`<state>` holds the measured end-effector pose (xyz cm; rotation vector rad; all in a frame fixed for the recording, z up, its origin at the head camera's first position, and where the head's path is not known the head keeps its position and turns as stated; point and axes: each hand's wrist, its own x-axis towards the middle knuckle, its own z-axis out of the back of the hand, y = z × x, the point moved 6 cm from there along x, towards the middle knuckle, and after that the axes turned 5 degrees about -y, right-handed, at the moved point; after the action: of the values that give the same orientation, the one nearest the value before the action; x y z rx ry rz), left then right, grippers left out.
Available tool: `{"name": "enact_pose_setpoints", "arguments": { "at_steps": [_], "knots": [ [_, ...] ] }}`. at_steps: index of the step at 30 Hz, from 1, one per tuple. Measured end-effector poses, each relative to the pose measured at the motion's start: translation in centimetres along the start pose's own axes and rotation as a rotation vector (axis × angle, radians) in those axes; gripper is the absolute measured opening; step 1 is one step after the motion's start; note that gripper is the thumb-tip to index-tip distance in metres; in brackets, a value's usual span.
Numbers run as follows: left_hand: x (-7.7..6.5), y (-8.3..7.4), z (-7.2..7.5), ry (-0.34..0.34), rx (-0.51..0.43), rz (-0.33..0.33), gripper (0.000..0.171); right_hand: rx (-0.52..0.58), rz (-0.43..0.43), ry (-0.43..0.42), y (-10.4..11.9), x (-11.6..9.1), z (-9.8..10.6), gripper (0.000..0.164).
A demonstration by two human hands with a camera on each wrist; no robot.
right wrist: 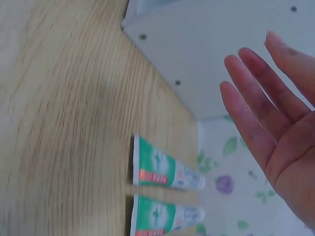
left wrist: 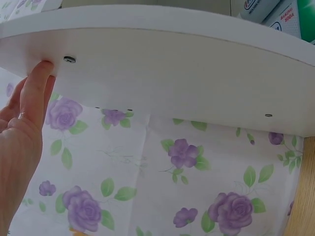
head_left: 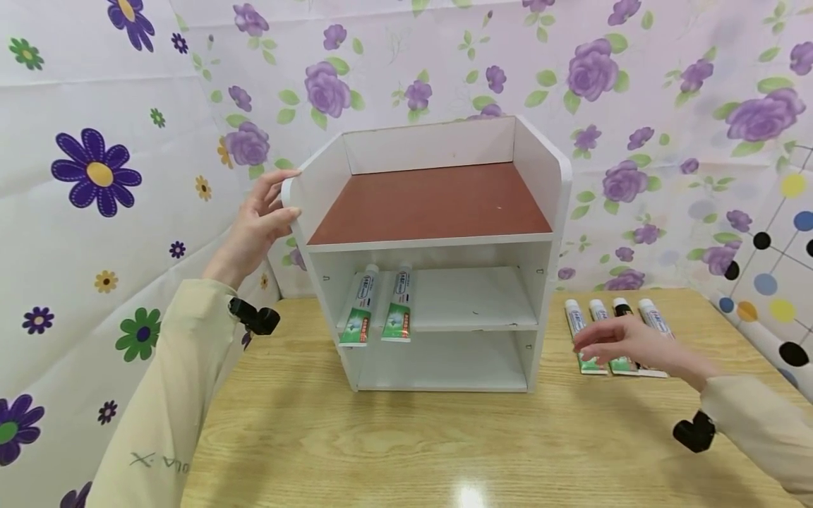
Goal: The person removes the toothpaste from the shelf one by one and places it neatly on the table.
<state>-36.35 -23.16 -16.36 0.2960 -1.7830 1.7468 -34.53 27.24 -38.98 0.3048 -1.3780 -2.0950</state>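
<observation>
Nearest the camera, the left sleeve point(head_left: 165, 381) leads to a left hand point(head_left: 255, 220) gripping the shelf point(head_left: 432, 204) at its 10 o'clock, while the right hand point(head_left: 629, 343), loose and empty, hovers nearer four tubes point(head_left: 622, 307) at the shelf's 4 o'clock, long axes running 11 to 5.

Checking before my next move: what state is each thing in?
Shelf unit: upright on the table.
Left hand: gripping the unit's left side.
Right hand: empty, fingers relaxed.
Two tubes: lying on the middle shelf, ends overhanging its front.
Four tubes: lying on the table, partly hidden by the right hand.
</observation>
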Motion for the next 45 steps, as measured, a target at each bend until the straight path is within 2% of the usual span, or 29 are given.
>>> {"name": "enact_pose_setpoints", "arguments": {
  "at_steps": [7,10,16,21,29,38,45],
  "knots": [
    [0.1,-0.1,0.4,0.015,-0.021,0.034,0.047,0.061,0.012,0.102,2.2,1.7,-3.3,0.027],
    [0.2,-0.2,0.6,0.026,-0.024,0.038,0.047,0.068,0.043,0.146,3.6,2.6,-4.7,0.025],
    [0.3,-0.1,0.6,0.056,-0.04,0.072,0.048,0.094,0.084,0.195,6.3,4.3,-7.7,0.025],
    [0.3,-0.1,0.8,0.055,-0.05,0.073,0.048,0.144,0.119,0.242,7.7,6.0,-10.2,0.029],
    [0.5,0.0,0.7,0.059,-0.063,0.086,0.048,0.193,0.122,0.183,9.8,8.2,-11.5,0.031],
    [0.4,0.0,0.8,0.052,-0.07,0.07,0.048,0.188,0.133,0.066,12.0,10.9,-12.3,0.034],
    [0.4,0.0,0.8,0.045,-0.065,0.067,0.047,0.193,0.112,-0.012,12.3,12.1,-12.2,0.036]
  ]
}}
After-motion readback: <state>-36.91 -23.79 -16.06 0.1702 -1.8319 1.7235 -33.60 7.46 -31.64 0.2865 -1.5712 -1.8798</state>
